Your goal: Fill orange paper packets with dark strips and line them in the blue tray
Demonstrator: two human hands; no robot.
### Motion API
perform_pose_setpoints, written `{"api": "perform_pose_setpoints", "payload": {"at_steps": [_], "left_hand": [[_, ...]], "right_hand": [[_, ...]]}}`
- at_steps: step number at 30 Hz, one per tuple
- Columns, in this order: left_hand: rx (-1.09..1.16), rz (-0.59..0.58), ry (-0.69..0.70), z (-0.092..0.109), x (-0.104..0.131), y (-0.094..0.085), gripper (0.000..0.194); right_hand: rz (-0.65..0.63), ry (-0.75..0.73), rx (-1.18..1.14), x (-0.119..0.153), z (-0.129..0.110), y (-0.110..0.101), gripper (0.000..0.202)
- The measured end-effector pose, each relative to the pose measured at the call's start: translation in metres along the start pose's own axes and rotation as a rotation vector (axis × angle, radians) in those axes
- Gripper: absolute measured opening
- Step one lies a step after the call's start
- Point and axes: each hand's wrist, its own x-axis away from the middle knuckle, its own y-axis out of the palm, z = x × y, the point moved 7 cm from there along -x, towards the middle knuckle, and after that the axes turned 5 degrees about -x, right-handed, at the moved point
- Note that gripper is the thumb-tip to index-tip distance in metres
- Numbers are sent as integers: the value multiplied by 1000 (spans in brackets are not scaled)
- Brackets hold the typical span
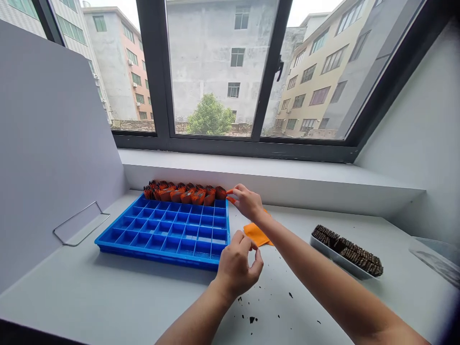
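At the back right corner of a blue compartment tray (158,256), my right hand (246,201) reaches in with thumb and forefinger slightly apart. Its fingertips look orange and come close to the last of several dark, orange-faced flat pieces (187,196), which stand packed along the back row. Whether they touch it I cannot tell. My left hand (239,263) hovers by the tray's front right corner, fingers curled and thumb near the forefinger, nothing visible between them. Beneath my right wrist lie flat orange sheets (257,235).
A clear container (338,261) of stacked dark brown pieces (347,249) stands to the right. Dark flakes (253,319) litter the white tabletop (118,306). A bent wire stand (81,225) sits left, by a white panel (53,143); another clear container (436,258) is far right.
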Motion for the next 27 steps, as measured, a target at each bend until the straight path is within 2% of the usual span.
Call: {"api": "perform_pose_setpoints", "payload": {"at_steps": [4,6,10,16,23,27], "left_hand": [[-5,0,3,1,0,0,5],[-3,3,17,3,1,0,6],[6,10,27,4,1,-1,6],[27,19,28,2,-1,-3,7],[17,2,22,0,0,-4,8],[-5,40,49,2,0,-8,9]], "right_hand": [[-3,75,-51,60,38,-11,42],[-29,97,-71,88,54,-11,39],[-70,135,-97,126,77,-3,30],[-52,276,-140,142,91,11,49],[-19,352,-234,149,100,8,41],[22,312,-300,150,101,-7,17]]}}
